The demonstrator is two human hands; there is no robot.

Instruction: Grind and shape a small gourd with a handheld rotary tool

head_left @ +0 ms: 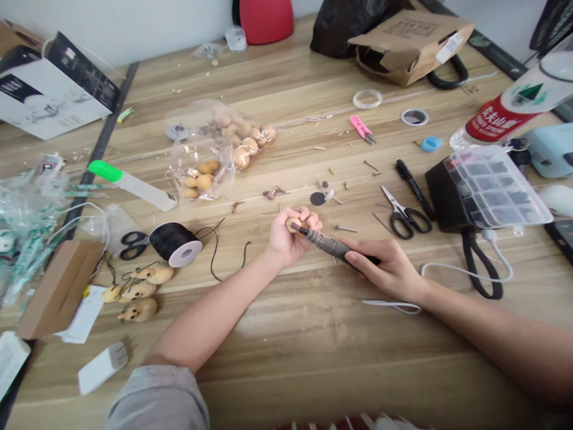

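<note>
At the middle of the table my left hand [289,242] is closed round a small tan gourd [293,224], most of it hidden by the fingers. My right hand [387,266] grips a grey and black rotary tool [331,243], which points up and left. Its brownish sanding tip [295,227] is at the gourd's pale round end; whether it touches or spins I cannot tell. Just beyond my hands lie several small tool bits and a dark disc [317,198]. Fine dust [326,316] marks the wood below.
Bagged gourds [201,179] lie beyond my left hand. To the left are a spool of black cord [175,243], finished-looking gourds with cords [139,309] and a white charger [102,367]. Rightward are scissors [403,215], a black marker [414,188], a compartment box [496,185] and a large bottle [505,113].
</note>
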